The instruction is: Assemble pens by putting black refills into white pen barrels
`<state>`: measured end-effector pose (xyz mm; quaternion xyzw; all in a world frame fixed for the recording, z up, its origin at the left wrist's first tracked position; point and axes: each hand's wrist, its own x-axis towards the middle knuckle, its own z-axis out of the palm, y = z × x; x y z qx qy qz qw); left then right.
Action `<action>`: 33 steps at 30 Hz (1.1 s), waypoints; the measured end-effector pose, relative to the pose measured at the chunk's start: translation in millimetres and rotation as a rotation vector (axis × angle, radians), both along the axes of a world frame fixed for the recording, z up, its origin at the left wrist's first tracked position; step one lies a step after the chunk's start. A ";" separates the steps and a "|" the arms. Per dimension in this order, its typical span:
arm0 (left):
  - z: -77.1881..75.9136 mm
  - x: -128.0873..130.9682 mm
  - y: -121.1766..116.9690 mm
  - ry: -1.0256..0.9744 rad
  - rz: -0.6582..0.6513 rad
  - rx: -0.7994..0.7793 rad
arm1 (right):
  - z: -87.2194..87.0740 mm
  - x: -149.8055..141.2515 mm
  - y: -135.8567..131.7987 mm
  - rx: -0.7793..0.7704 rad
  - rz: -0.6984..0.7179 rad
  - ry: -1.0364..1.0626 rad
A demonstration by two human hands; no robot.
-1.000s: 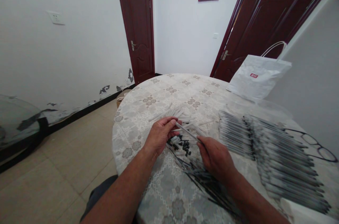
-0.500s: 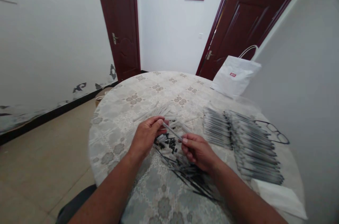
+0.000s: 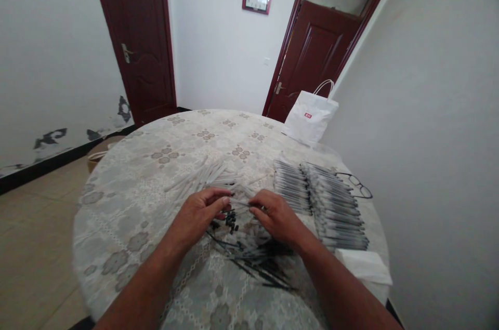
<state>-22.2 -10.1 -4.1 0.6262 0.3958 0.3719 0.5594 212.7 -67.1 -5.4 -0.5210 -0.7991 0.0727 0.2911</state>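
A thin pale pen (image 3: pixel 239 202) spans the gap between my hands above the middle of the table. My left hand (image 3: pixel 202 211) pinches one end of it between thumb and fingers. At the other end, the fingertips of my right hand (image 3: pixel 276 213) are closed on it. Just below the fingers lie small black caps (image 3: pixel 231 222). Nearer to me is a loose heap of thin dark refills (image 3: pixel 261 262). Beyond my hands, white pen barrels (image 3: pixel 202 175) lie spread out. The small details of the held pen are blurred.
Rows of pens (image 3: pixel 337 210) lie stacked on the right, with eyeglasses (image 3: pixel 355 184) beside them. A white packet (image 3: pixel 364 266) rests at the near right. A white paper bag (image 3: pixel 311 117) stands at the table's far edge. The round table has a patterned cloth (image 3: pixel 128 247).
My view has turned right, so everything sits further left. The pen, tilted down to the right before, is nearly level now, and my right hand has risen level with my left.
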 end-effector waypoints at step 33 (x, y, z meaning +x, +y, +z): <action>12.1 -13.0 1.1 -0.136 0.170 -0.031 | -16.4 128.0 89.6 -0.218 -0.635 -0.768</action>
